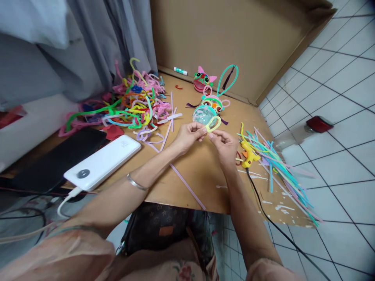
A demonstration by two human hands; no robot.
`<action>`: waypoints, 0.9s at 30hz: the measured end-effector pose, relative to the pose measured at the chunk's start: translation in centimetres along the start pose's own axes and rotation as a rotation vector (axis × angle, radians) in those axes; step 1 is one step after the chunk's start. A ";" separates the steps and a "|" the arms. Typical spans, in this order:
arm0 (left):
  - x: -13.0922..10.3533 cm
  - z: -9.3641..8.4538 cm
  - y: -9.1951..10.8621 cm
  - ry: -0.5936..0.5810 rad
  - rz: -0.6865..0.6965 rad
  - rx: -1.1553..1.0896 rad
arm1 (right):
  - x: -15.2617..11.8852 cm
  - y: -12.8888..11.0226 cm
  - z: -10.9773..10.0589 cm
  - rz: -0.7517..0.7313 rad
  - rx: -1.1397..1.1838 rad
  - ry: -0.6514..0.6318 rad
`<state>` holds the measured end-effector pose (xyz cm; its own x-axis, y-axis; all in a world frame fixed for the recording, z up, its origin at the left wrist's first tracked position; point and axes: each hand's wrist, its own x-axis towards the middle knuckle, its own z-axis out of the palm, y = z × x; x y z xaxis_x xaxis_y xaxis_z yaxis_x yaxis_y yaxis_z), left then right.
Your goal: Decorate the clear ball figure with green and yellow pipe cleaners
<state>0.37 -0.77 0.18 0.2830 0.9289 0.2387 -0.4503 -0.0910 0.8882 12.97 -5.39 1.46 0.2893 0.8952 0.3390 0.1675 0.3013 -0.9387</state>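
A pale yellow pipe cleaner bent into a loop point(215, 123) is pinched between both hands above the cardboard surface. My left hand point(190, 136) grips its left end with thumb and fingers. My right hand point(225, 145) holds its lower side, close to the left fingertips. Just beyond the loop lies a clear ball with a teal rim point(203, 115). Behind that sits a decorated head point(216, 104) with pink loops and dark tassels. Farther back is a red and green figure with pink ears point(202, 79).
Tangled coloured pipe cleaners point(137, 101) are heaped at the left, near a white power bank point(102, 162) and a black phone-like slab point(58, 156). At the right lie a yellow glue gun point(249, 154) with a black cord and straight pipe cleaners point(275, 160). A glue stick point(180, 71) lies at the back.
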 end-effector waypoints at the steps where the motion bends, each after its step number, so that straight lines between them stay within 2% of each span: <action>1: -0.1 0.1 -0.1 0.002 -0.005 -0.003 | 0.0 0.1 0.1 0.016 0.006 0.025; 3: -0.3 0.3 -0.2 -0.004 -0.008 -0.004 | 0.0 0.3 0.2 0.049 0.020 0.058; 9: -0.7 0.5 -0.3 -0.058 -0.004 -0.007 | 0.2 0.5 0.3 0.092 0.092 0.053; 12: -0.8 0.3 -0.2 -0.077 0.017 0.059 | 0.3 0.7 0.2 0.092 0.086 0.058; 18: -0.9 -0.1 -0.3 -0.016 0.155 0.373 | 0.0 0.6 0.3 0.068 -0.020 0.065; 23: -0.9 -0.2 -0.5 0.015 0.211 0.397 | -0.5 -0.1 0.7 0.076 -0.029 0.063; 27: -0.9 0.0 -0.2 0.064 0.197 0.368 | -0.8 -0.4 0.8 0.073 -0.058 0.045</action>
<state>0.20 -1.61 -0.23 0.1630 0.9004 0.4033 -0.1551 -0.3803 0.9118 11.91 -5.97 1.54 0.3444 0.8981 0.2733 0.1979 0.2152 -0.9563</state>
